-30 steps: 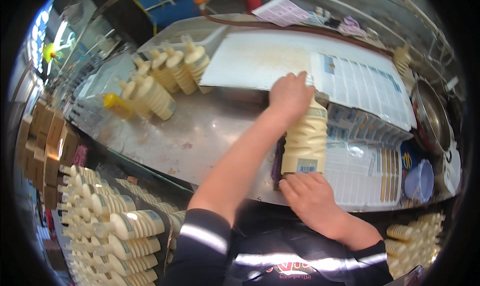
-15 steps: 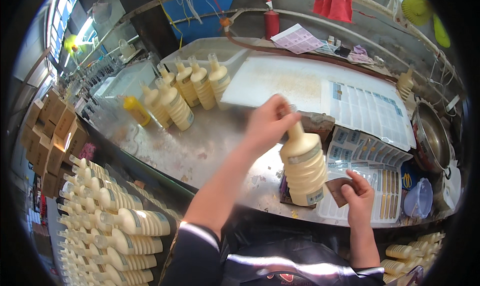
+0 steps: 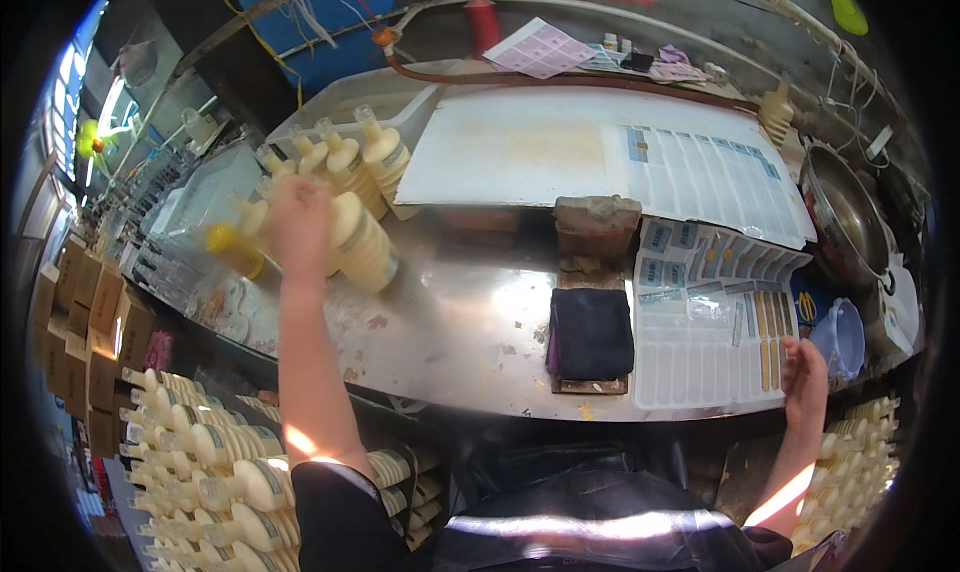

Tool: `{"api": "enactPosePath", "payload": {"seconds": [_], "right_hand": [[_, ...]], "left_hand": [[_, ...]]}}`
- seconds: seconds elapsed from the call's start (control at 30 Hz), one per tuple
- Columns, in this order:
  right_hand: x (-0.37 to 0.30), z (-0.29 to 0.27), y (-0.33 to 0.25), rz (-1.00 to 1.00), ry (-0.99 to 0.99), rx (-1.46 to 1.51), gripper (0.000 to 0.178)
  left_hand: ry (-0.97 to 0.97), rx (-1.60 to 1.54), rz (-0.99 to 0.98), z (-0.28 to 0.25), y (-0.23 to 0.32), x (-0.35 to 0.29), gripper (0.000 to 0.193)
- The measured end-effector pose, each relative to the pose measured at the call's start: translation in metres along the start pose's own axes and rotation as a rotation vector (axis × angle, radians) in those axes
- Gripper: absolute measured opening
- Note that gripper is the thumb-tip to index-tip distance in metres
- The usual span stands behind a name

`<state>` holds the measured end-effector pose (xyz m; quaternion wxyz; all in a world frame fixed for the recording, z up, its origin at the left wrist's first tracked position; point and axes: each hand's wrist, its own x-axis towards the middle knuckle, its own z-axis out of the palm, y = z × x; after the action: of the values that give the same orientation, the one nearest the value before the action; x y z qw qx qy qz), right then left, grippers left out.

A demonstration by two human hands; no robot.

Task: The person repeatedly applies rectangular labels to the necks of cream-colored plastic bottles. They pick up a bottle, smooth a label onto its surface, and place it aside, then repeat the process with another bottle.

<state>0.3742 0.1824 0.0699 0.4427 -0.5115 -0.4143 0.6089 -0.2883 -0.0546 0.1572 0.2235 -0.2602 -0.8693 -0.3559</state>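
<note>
My left hand (image 3: 302, 222), blurred by motion, is closed at the neck of a cream ribbed bottle (image 3: 365, 247) at the left of the bench. The bottle leans slightly, and my fingers partly hide its top. Several similar bottles stand close behind, one being the cream bottle (image 3: 385, 157) beside the white board. A yellow bottle (image 3: 235, 250) is left of my wrist. My right hand (image 3: 805, 380) hovers at the right end of the label sheets (image 3: 690, 367), fingers loosely bent and apart, nothing visible in it. Gold strips (image 3: 769, 337) lie beside it.
A dark folded cloth (image 3: 592, 334) covers a small stand mid-bench, with a brown block (image 3: 597, 222) behind. A white board (image 3: 520, 152) lies at the back. To the right are a lilac basin (image 3: 838, 340) and a metal pan (image 3: 850, 207). Stacked bottles (image 3: 240, 482) fill the lower left.
My left hand has carried the bottle from above the stand leftward to the group. My right hand has moved right, and the brown flat piece it held no longer shows. The view has shifted.
</note>
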Motion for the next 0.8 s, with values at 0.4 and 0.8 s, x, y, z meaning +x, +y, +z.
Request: {"api": "enactPosePath", "payload": {"seconds": [0.4,0.8], "right_hand": [[-0.107,-0.247,0.041,0.07,1.023,-1.566,0.025],[-0.203,-0.276,0.079,0.587,1.077,-1.661,0.048]], "left_hand": [[-0.093,0.115,0.034,0.056,-0.18,0.101,0.049],[0.057,0.055,0.21,0.075,0.054,0.047,0.06]]}}
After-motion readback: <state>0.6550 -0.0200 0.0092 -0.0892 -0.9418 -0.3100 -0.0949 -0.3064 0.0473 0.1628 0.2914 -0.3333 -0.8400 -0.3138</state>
